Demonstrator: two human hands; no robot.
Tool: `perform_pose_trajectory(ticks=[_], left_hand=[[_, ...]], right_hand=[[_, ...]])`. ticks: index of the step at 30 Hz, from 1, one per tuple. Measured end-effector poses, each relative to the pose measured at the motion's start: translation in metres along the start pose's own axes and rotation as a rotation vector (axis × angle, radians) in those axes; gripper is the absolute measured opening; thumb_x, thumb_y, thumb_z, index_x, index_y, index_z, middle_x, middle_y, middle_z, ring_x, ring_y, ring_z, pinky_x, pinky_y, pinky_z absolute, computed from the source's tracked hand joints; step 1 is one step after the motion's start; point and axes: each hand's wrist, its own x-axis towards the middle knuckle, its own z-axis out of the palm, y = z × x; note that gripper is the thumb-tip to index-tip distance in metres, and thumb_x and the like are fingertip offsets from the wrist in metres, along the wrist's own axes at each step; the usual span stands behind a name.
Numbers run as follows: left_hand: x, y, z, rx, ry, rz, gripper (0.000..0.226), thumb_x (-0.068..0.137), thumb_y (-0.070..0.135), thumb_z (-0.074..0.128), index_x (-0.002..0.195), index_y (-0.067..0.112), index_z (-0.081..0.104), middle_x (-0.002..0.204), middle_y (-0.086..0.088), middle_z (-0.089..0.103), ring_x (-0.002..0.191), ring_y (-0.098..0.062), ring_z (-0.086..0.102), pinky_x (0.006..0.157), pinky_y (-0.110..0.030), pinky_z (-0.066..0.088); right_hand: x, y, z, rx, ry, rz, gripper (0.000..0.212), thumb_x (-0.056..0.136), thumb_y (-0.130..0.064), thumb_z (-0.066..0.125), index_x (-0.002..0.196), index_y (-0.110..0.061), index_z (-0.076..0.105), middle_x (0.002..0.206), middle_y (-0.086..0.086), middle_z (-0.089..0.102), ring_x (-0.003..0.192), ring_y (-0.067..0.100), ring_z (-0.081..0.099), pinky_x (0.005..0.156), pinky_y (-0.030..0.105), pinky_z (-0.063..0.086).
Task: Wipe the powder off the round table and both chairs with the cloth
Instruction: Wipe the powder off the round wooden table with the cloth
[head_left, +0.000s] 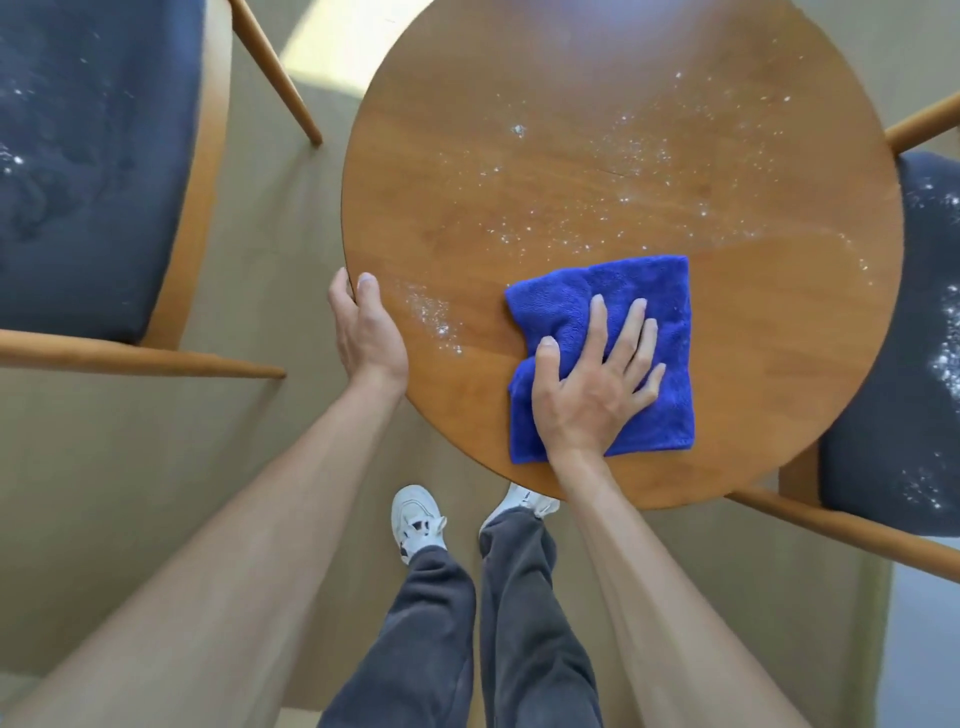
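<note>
So that the round brown wooden table (597, 156) stays put, our left hand (366, 332) grips its nine o'clock edge while our right hand (597, 384), fingers spread, presses the fuzzy blue square cloth (660, 291) flat at five o'clock.

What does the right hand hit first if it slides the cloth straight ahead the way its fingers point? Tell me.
The right hand lies flat on the cloth, fingers pointing up the table. Pushed straight on, the cloth's front edge would likely first meet the powder scattered just beyond it; nothing else shows in that line.
</note>
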Motion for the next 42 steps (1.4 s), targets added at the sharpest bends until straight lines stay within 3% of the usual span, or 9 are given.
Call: perform_pose_trajectory(ticks=[5,11,15,19,25,30,35,39,42], left_hand=[[0.004,-0.004,-0.001,-0.222,-0.009,-0.038,0.047,0.100,0.035,0.036,0.147,0.025,0.033,0.151,0.005,0.037,0.132,-0.007,0.038,0.113,-0.029,0.028],[0.012,-0.012,-0.001,-0.360,-0.045,-0.054,0.048,0.100,0.034,0.036,0.145,0.018,0.039,0.149,0.000,0.041,0.137,-0.015,0.040,0.116,-0.039,0.029],[0.016,-0.013,-0.004,-0.393,-0.126,-0.157,0.074,0.080,0.054,0.044,0.143,0.016,0.045,0.146,-0.001,0.046,0.135,-0.018,0.044,0.114,-0.039,0.033],[0.008,-0.008,0.002,-0.365,-0.058,-0.157,0.081,0.072,0.061,0.044,0.141,0.018,0.047,0.144,0.000,0.049,0.133,-0.016,0.046,0.113,-0.038,0.034],[-0.003,0.000,0.023,-0.276,0.221,-0.027,0.049,0.093,0.045,0.041,0.135,0.022,0.048,0.137,0.000,0.054,0.121,-0.015,0.052,0.108,-0.035,0.039],[-0.002,-0.002,0.025,-0.244,0.240,-0.018,0.048,0.094,0.043,0.040,0.139,0.025,0.046,0.135,0.005,0.055,0.116,-0.012,0.054,0.097,-0.025,0.044],[-0.005,-0.001,0.027,-0.245,0.278,-0.012,0.046,0.097,0.039,0.039,0.140,0.025,0.046,0.133,0.011,0.052,0.121,-0.008,0.049,0.091,-0.018,0.039],[-0.004,0.000,0.024,-0.301,0.276,-0.039,0.045,0.094,0.038,0.043,0.135,0.022,0.053,0.138,0.004,0.054,0.127,-0.014,0.050,0.106,-0.031,0.041],[0.003,-0.002,0.017,-0.404,0.211,-0.112,0.054,0.085,0.042,0.048,0.133,0.017,0.055,0.140,-0.003,0.054,0.129,-0.021,0.050,0.110,-0.043,0.039]], right_hand=[[-0.002,-0.024,0.003,-0.015,0.039,-0.086,0.055,0.079,-0.048,0.057,0.130,-0.027,0.061,0.148,0.009,0.045,0.131,0.031,0.045,0.096,0.051,0.037],[-0.001,-0.069,0.011,0.072,-0.045,-0.283,0.056,0.071,-0.051,0.065,0.123,-0.031,0.065,0.137,0.010,0.052,0.119,0.032,0.049,0.086,0.043,0.034],[-0.006,-0.079,0.017,0.113,-0.101,-0.480,0.056,0.069,-0.051,0.066,0.120,-0.027,0.068,0.135,0.013,0.054,0.116,0.033,0.050,0.089,0.047,0.036],[-0.001,-0.064,0.020,0.161,-0.052,-0.593,0.052,0.071,-0.049,0.066,0.115,-0.023,0.070,0.139,0.011,0.053,0.126,0.030,0.050,0.089,0.047,0.035],[0.028,-0.044,0.017,0.180,-0.045,-0.616,0.049,0.074,-0.048,0.062,0.116,-0.024,0.069,0.144,0.008,0.050,0.132,0.026,0.047,0.092,0.047,0.034],[0.088,0.010,0.002,0.088,0.025,-0.497,0.051,0.076,-0.049,0.063,0.121,-0.025,0.068,0.147,0.009,0.046,0.136,0.027,0.043,0.110,0.060,0.024],[0.137,0.081,-0.020,-0.042,-0.007,-0.243,0.061,0.079,-0.056,0.055,0.132,-0.027,0.059,0.157,0.014,0.027,0.146,0.032,0.022,0.111,0.064,0.015],[0.155,0.126,-0.036,-0.100,-0.015,0.064,0.075,0.078,-0.066,0.045,0.144,-0.029,0.044,0.160,0.014,0.015,0.148,0.034,0.010,0.112,0.064,0.012],[0.154,0.127,-0.037,-0.104,-0.026,0.141,0.085,0.076,-0.074,0.039,0.148,-0.029,0.037,0.161,0.012,0.013,0.148,0.036,0.008,0.112,0.064,0.010]])
